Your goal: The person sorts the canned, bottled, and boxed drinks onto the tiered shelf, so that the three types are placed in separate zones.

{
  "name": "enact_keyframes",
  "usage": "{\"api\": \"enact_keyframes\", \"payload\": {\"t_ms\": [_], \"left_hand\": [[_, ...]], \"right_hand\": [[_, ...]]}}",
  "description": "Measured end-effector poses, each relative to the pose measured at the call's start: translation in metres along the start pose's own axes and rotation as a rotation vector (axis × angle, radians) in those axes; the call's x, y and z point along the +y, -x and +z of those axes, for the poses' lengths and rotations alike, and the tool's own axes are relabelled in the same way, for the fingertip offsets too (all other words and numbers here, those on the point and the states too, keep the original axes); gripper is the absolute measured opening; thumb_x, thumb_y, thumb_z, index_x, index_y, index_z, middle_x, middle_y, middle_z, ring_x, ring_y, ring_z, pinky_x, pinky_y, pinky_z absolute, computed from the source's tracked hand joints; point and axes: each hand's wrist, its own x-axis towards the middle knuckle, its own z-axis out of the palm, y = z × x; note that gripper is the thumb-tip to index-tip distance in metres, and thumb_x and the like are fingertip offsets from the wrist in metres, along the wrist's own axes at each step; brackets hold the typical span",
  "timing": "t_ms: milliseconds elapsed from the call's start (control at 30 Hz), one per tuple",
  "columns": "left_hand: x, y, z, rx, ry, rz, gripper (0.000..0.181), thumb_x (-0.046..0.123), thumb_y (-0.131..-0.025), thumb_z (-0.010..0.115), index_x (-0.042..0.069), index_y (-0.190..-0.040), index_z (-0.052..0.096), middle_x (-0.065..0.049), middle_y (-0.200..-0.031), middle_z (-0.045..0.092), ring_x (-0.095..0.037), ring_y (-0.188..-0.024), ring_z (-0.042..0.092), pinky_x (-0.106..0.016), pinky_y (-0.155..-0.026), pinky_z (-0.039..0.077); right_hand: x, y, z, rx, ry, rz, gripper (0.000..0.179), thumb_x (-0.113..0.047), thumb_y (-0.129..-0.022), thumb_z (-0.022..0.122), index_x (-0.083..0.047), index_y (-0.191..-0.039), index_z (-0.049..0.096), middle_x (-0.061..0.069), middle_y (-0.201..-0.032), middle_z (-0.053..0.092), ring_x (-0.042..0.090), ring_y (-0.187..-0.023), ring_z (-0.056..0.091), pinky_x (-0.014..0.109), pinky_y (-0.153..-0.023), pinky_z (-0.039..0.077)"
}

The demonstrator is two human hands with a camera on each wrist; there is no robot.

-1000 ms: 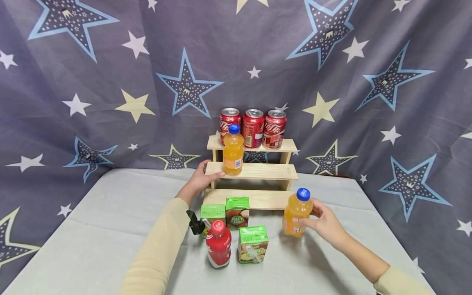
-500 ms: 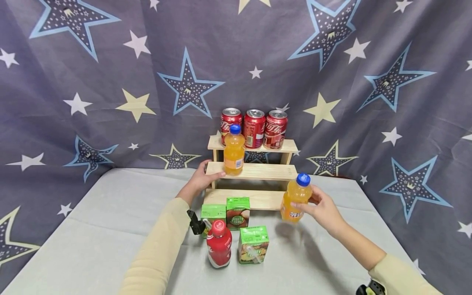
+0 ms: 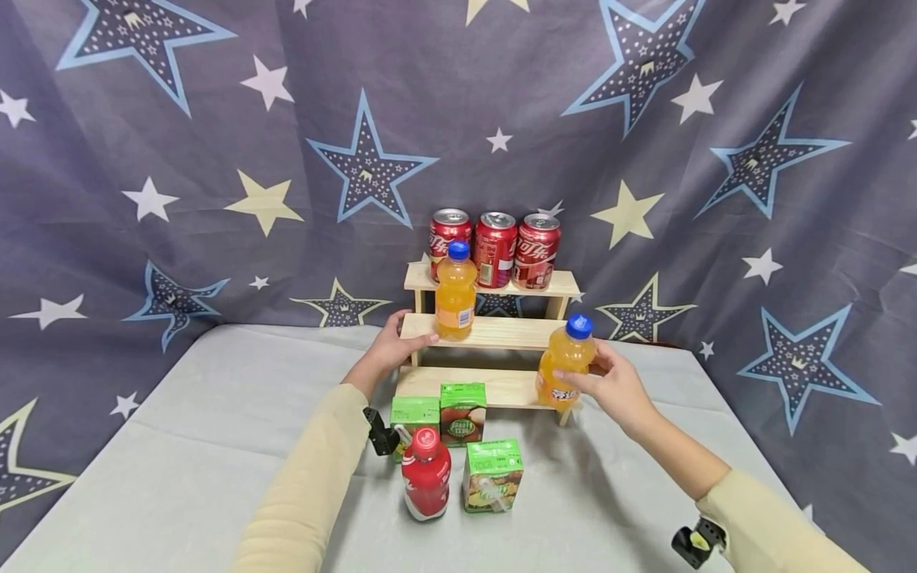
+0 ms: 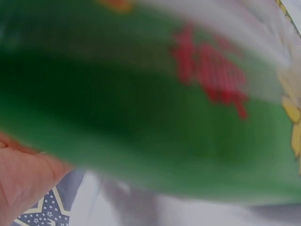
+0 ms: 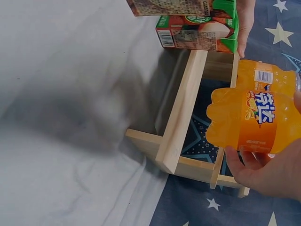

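My right hand point(image 3: 618, 391) grips an orange soda bottle point(image 3: 561, 370) with a blue cap, holding it off the table in front of the right end of the wooden step shelf point(image 3: 516, 331). In the right wrist view the bottle point(image 5: 244, 117) shows its label, thumb and fingers around it. My left hand point(image 3: 390, 348) holds the left end of the middle step, thumb at the front edge. Beside that thumb a second orange soda bottle point(image 3: 455, 298) stands upright on the middle step. A blurred green carton point(image 4: 141, 108) fills most of the left wrist view.
Three red cola cans point(image 3: 494, 251) line the top step. Before the shelf stand green juice cartons point(image 3: 462, 414), one nearer carton point(image 3: 493, 477) and a red bottle point(image 3: 426, 475) on the pale tablecloth point(image 3: 193, 461). A star-patterned curtain point(image 3: 544, 95) hangs behind.
My right hand has lifted the orange soda bottle and brought it up and slightly left, toward the shelf's right end. The left hand has stayed on the middle step.
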Motion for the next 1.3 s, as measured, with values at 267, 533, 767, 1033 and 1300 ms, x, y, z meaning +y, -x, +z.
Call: {"api": "enact_keyframes", "payload": {"t_ms": [267, 533, 767, 1033, 1300], "left_hand": [[0.001, 0.000, 0.000, 0.003, -0.019, 0.000, 0.093, 0.028, -0.080, 0.074, 0.014, -0.149, 0.012, -0.021, -0.144, 0.033, -0.035, -0.126, 0.044, -0.046, -0.107, 0.037], [0.002, 0.003, 0.000, 0.004, -0.018, -0.004, 0.092, 0.027, -0.080, 0.075, 0.016, -0.148, 0.014, -0.020, -0.144, 0.033, -0.034, -0.126, 0.045, -0.045, -0.107, 0.037], [0.002, 0.004, -0.001, 0.007, -0.027, 0.002, 0.093, 0.027, -0.080, 0.075, 0.015, -0.148, 0.014, -0.019, -0.145, 0.033, -0.033, -0.127, 0.045, -0.044, -0.107, 0.037], [0.001, 0.001, 0.000, 0.006, -0.023, 0.006, 0.093, 0.027, -0.079, 0.075, 0.016, -0.148, 0.014, -0.019, -0.144, 0.034, -0.033, -0.126, 0.045, -0.044, -0.107, 0.037], [0.001, 0.002, 0.000, 0.007, -0.029, -0.004, 0.094, 0.028, -0.079, 0.075, 0.016, -0.148, 0.014, -0.019, -0.145, 0.034, -0.033, -0.126, 0.045, -0.044, -0.107, 0.037]], "right_hand": [[-0.009, -0.007, 0.006, 0.001, -0.042, 0.000, 0.066, -0.029, -0.081, 0.074, -0.010, -0.136, 0.044, 0.015, -0.129, 0.056, 0.027, -0.113, 0.054, 0.040, -0.096, 0.045], [-0.011, -0.022, 0.010, 0.006, -0.072, -0.023, 0.060, -0.026, -0.082, 0.072, -0.007, -0.133, 0.045, 0.016, -0.129, 0.056, 0.028, -0.112, 0.055, 0.038, -0.093, 0.048], [-0.017, -0.035, 0.013, 0.034, -0.072, 0.005, 0.061, -0.029, -0.080, 0.074, -0.009, -0.131, 0.047, 0.015, -0.128, 0.057, 0.028, -0.112, 0.056, 0.038, -0.091, 0.050], [-0.027, -0.045, 0.019, 0.046, -0.077, 0.026, 0.061, -0.027, -0.079, 0.075, -0.010, -0.131, 0.047, 0.016, -0.127, 0.057, 0.030, -0.116, 0.055, 0.045, -0.095, 0.048], [-0.032, -0.053, 0.027, 0.052, -0.103, 0.037, 0.062, -0.025, -0.079, 0.076, -0.011, -0.132, 0.048, 0.016, -0.128, 0.056, 0.031, -0.115, 0.055, 0.044, -0.092, 0.050]]}}
